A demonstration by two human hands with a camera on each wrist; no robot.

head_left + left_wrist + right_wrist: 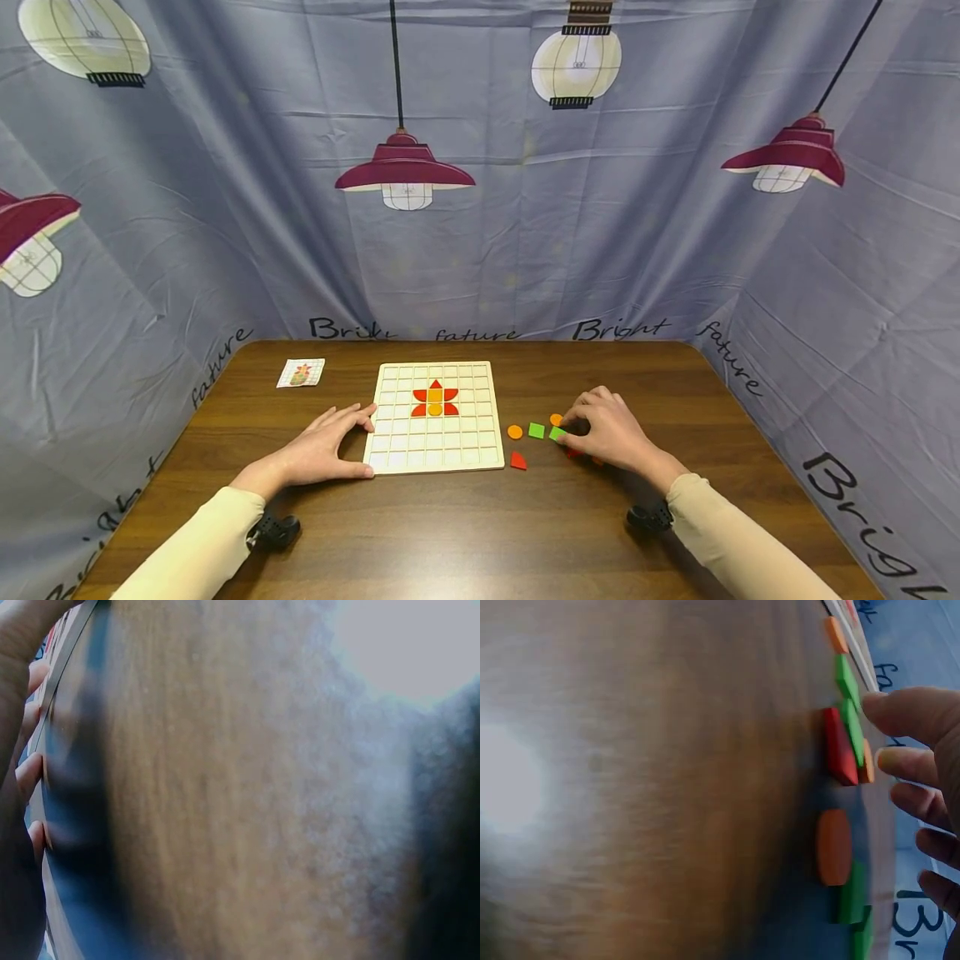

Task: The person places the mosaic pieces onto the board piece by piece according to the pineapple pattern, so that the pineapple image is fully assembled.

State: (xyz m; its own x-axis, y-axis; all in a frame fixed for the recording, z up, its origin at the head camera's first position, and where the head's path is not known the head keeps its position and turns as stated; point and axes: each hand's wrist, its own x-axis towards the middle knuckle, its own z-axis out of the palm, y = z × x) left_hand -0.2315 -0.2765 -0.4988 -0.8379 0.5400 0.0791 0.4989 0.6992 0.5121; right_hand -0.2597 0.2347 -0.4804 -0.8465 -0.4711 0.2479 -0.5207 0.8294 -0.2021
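A pale square grid board (405, 450) lies on the table. On it, several red pieces (451, 394) surround an orange square (435, 396) and an orange disc (435, 409). My left hand (322, 450) touches the board's left edge with fingers and thumb spread. To the right of the board, my right hand (611, 429) hovers over loose pieces, its thumb and index finger apart beside a green square (557, 434). Around it are another green square (536, 430), orange discs (514, 432) and a red quarter-circle (518, 460). The right wrist view shows more pieces (834, 847) below the palm.
A small printed card (301, 373) with a gridded coloured picture lies at the back left of the brown table (450, 542). Grey fabric curtains (465, 267) with lamp prints enclose the back and sides.
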